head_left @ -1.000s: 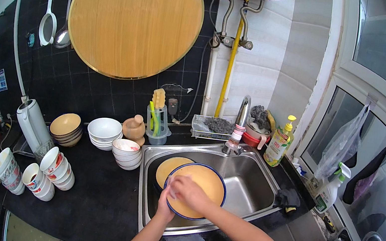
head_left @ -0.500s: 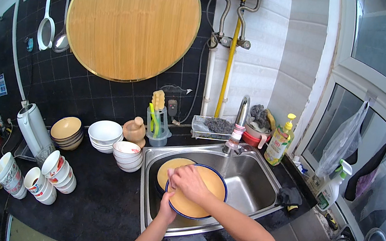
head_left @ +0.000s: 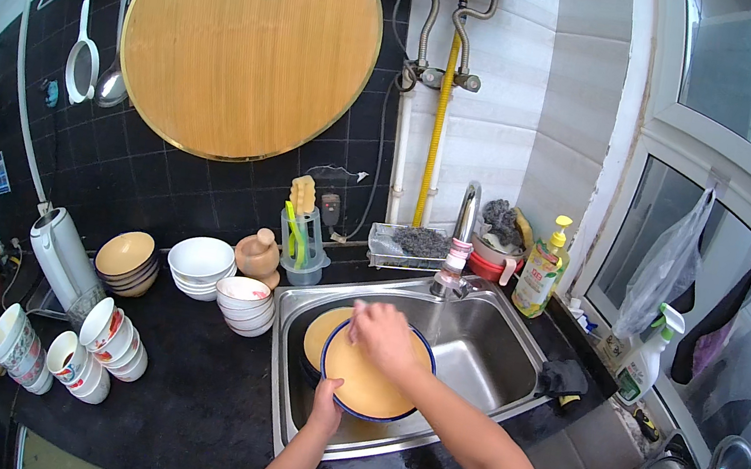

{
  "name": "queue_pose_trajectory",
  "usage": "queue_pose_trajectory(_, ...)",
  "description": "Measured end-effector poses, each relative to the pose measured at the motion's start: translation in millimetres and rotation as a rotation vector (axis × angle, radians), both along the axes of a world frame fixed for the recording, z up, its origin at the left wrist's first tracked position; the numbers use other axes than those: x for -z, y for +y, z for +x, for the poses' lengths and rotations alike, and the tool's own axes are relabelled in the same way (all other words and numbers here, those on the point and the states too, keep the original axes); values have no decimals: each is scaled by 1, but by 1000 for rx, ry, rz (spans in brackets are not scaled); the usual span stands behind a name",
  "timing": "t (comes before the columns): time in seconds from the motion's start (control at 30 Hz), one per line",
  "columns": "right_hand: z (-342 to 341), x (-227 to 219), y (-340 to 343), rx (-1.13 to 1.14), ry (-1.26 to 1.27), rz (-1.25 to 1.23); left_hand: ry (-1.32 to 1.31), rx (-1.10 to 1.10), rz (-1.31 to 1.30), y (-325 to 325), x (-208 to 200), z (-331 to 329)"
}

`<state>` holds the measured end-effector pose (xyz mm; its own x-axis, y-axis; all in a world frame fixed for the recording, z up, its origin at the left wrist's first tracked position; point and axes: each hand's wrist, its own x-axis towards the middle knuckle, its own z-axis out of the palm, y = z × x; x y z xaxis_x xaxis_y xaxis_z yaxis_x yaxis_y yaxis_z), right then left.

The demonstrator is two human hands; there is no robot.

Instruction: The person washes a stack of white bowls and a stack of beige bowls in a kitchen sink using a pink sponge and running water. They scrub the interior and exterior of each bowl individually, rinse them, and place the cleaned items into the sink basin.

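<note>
Currently: I hold a blue-rimmed yellow dish point(head_left: 371, 388) over the sink point(head_left: 481, 377), lower centre of frame.

My left fingers point(head_left: 330, 387) pinch the dish at its lower-left rim, thumb on the inner face; my right fingers point(head_left: 361, 321) curl together above its upper part, and I cannot tell whether they pinch anything. Second yellow dish point(head_left: 322, 328) lies in the left of the sink, partly hidden by mine. Faucet point(head_left: 468, 212) stands at the far edge, right of centre; yellow-pump bottle point(head_left: 540, 278) near it. Worktop point(head_left: 188, 392), left of frame: yellow bowls point(head_left: 127, 256), white bowls point(head_left: 201, 258) and patterned cups point(head_left: 107, 330), all stacked.
</note>
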<state>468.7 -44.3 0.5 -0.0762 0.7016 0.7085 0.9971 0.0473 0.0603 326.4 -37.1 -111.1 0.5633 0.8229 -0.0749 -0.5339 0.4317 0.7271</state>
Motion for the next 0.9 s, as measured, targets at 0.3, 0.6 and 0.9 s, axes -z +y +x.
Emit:
queue_pose_trajectory(0.3, 26, 36, -58, 407, 626, -238, -55, -256, 140, -4, -17, 2)
queue_pose_trajectory(0.6, 22, 1, -28, 218, 380, 9, -1, -53, 178, -5, -13, 2)
queue_pose_trajectory(0.9, 34, 38, -48, 424, 626, -177, 43, -174, 265, -8, -22, 1)
